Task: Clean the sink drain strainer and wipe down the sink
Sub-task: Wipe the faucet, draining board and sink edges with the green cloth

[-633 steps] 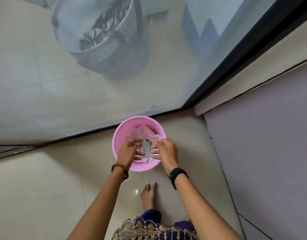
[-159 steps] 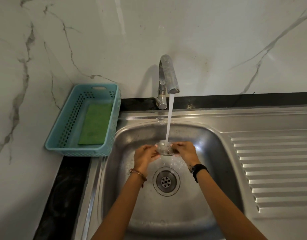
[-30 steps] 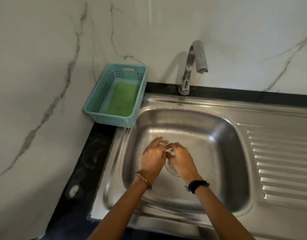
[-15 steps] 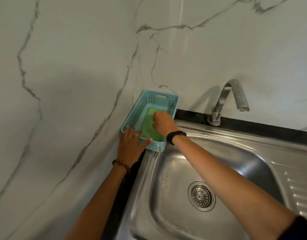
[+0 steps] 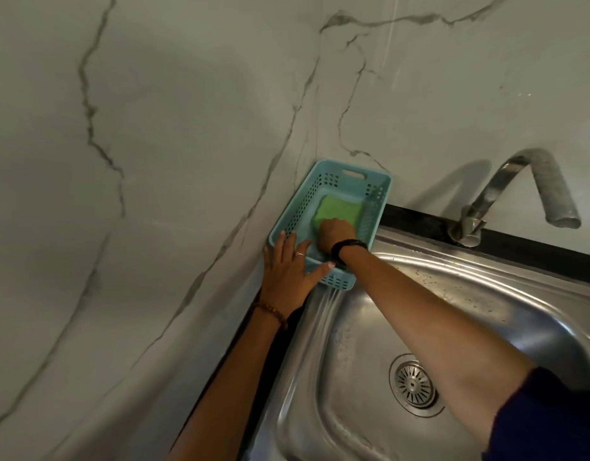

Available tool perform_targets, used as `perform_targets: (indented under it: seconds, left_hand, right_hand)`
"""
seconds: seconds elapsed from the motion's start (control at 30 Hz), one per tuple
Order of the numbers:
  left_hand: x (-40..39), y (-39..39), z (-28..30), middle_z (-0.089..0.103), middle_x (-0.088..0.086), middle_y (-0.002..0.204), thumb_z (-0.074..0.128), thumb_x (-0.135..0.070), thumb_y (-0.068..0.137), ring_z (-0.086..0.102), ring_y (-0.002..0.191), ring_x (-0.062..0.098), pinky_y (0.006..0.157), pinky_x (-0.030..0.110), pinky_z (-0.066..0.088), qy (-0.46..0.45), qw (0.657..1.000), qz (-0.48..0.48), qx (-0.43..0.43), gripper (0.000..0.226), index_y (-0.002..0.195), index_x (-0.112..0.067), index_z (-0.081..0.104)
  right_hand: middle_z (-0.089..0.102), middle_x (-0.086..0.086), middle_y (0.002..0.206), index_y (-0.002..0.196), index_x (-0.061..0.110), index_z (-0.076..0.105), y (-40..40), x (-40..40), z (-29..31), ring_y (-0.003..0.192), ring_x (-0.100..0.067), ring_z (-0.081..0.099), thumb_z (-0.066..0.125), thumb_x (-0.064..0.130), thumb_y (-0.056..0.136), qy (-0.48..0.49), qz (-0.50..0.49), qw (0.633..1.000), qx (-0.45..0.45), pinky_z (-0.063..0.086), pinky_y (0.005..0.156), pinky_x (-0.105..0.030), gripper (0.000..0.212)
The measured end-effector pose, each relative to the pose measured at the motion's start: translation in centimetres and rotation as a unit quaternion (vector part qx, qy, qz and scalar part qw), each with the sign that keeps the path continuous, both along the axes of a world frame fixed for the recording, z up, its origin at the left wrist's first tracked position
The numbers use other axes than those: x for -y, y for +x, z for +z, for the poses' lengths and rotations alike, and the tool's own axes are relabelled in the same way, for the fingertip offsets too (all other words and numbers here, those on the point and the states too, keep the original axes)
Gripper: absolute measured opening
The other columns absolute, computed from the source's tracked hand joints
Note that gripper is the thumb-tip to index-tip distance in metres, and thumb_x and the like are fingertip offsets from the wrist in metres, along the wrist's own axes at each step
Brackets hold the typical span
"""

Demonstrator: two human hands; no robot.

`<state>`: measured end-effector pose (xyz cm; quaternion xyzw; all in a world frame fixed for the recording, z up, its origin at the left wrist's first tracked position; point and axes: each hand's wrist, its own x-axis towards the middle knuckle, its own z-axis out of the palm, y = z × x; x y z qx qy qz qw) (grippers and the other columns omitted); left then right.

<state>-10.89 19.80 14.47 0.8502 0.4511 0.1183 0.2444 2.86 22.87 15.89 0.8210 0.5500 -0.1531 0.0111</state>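
Right hand (image 5: 335,235) curls onto sponge (image 5: 338,209) inside basket (image 5: 350,176) — grip likely, fingers hidden. Left hand (image 5: 288,272) lies flat, steadying basket. Sponge looks soft, light — pinch its near edge.

Both arms reach forward and to the left. The left hand (image 5: 288,272) lies flat with fingers straight and spread, thumb stretched out to the right; a ring sits on one finger and a bead bracelet circles the wrist. The right hand (image 5: 335,233) is curled knuckles-up, fingers tucked under in a closed grip, a dark band on its wrist, a dark sleeve at the upper arm
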Motion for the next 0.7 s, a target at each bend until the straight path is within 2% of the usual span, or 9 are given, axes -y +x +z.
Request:
perform_targets:
  seconds: [0.1, 0.17, 0.27, 0.37, 0.43, 0.5, 0.53, 0.6, 0.7]
  left_hand:
    - [-0.1, 0.0, 0.2, 0.002, 0.003, 0.158, 0.043, -0.062, 0.084, -0.008, 0.144, 0.017, 0.114, 0.048, -0.013, -0.037, 0.999, 0.003, -0.006, 0.073, 0.144, -0.026, 0.021]
    - [-0.4, 0.0, 0.8, 0.0, 0.002, 0.158, 0.042, -0.063, 0.083, -0.01, 0.144, 0.018, 0.113, 0.05, -0.014, -0.062, 0.997, 0.002, -0.037, 0.075, 0.144, -0.025, 0.019]
    - [-0.4, 0.3, 2.5, 0.006, 0.008, 0.157, 0.045, -0.053, 0.087, -0.005, 0.145, 0.022, 0.113, 0.051, -0.013, -0.078, 0.995, 0.006, -0.055, 0.07, 0.143, -0.015, 0.026]
    - [1.8, 1.3, 4.4, 0.043, 0.019, 0.141, 0.048, -0.024, 0.094, 0.025, 0.14, 0.031, 0.117, 0.046, 0.012, -0.067, 0.984, 0.049, 0.159, 0.04, 0.126, -0.001, 0.05]
    - [4.7, 2.5, 6.1, 0.062, 0.021, 0.114, 0.044, -0.021, 0.096, 0.053, 0.115, 0.035, 0.099, 0.042, 0.041, -0.23, 0.906, 0.089, 0.345, 0.031, 0.109, 0.002, 0.059]
    - [7.1, 3.7, 7.1, 0.068, 0.008, 0.094, 0.039, -0.031, 0.096, 0.064, 0.088, 0.024, 0.075, 0.034, 0.052, -0.455, 0.78, 0.098, 0.418, 0.031, 0.099, -0.01, 0.063]
    - [8.1, 4.2, 7.1, 0.071, 0.003, 0.089, 0.04, -0.032, 0.095, 0.066, 0.081, 0.019, 0.07, 0.03, 0.054, -0.514, 0.735, 0.087, 0.434, 0.028, 0.096, -0.016, 0.063]
    - [9.9, 5.1, 6.5, 0.071, 0.005, 0.095, 0.047, -0.021, 0.092, 0.066, 0.086, 0.016, 0.076, 0.029, 0.054, -0.532, 0.715, 0.058, 0.45, 0.018, 0.101, -0.018, 0.062]
    - [12.0, 5.7, 5.4, 0.065, 0.008, 0.11, 0.049, -0.003, 0.088, 0.061, 0.1, 0.017, 0.088, 0.029, 0.048, -0.523, 0.718, -0.003, 0.458, 0.032, 0.118, -0.01, 0.056]
  right_hand:
    - [0.064, -0.019, 0.104, 0.099, -0.004, 0.06, 1.5, 1.6, 2.3, 0.1, -0.034, 0.059, 0.048, 0.013, 0.093, 0.068, -0.058, 0.989, -0.118, 0.045, 0.075, -0.032, 0.022]
    - [0.061, -0.015, 0.089, 0.084, 0.001, 0.058, 2.4, 3.4, 4.5, 0.088, -0.031, 0.057, 0.053, 0.016, 0.089, 0.151, -0.123, 0.952, -0.237, 0.045, 0.066, -0.029, 0.016]
    - [0.064, -0.011, 0.101, 0.1, 0.005, 0.059, 2.9, 7.9, 7.6, 0.09, -0.024, 0.061, 0.053, 0.014, 0.087, 0.278, -0.197, 0.828, -0.445, 0.053, 0.076, -0.036, 0.017]
    - [0.062, -0.002, 0.097, 0.101, 0.016, 0.053, 2.5, 13.2, 9.6, 0.086, -0.016, 0.06, 0.048, 0.005, 0.088, 0.339, -0.204, 0.694, -0.602, 0.053, 0.07, -0.031, 0.017]
    - [0.061, 0.001, 0.094, 0.099, 0.018, 0.051, 2.2, 16.7, 9.9, 0.082, -0.013, 0.061, 0.042, -0.003, 0.088, 0.354, -0.204, 0.628, -0.662, 0.056, 0.066, -0.03, 0.025]
    - [0.061, 0.001, 0.09, 0.097, 0.019, 0.05, 1.9, 19.7, 9.1, 0.076, -0.009, 0.063, 0.037, -0.009, 0.085, 0.345, -0.214, 0.592, -0.696, 0.057, 0.059, -0.028, 0.033]
    - [0.061, 0.0, 0.09, 0.097, 0.019, 0.049, 1.7, 21.1, 8.4, 0.076, -0.009, 0.064, 0.035, -0.011, 0.085, 0.336, -0.222, 0.589, -0.7, 0.057, 0.058, -0.028, 0.035]
    - [0.059, -0.005, 0.095, 0.098, 0.018, 0.047, 1.4, 23.5, 6.9, 0.082, -0.013, 0.062, 0.035, -0.012, 0.084, 0.318, -0.243, 0.587, -0.704, 0.057, 0.065, -0.03, 0.035]
    - [0.06, -0.006, 0.099, 0.106, 0.016, 0.048, 1.7, 26.0, 5.3, 0.086, -0.015, 0.064, 0.039, -0.008, 0.085, 0.308, -0.275, 0.553, -0.723, 0.056, 0.065, -0.032, 0.033]
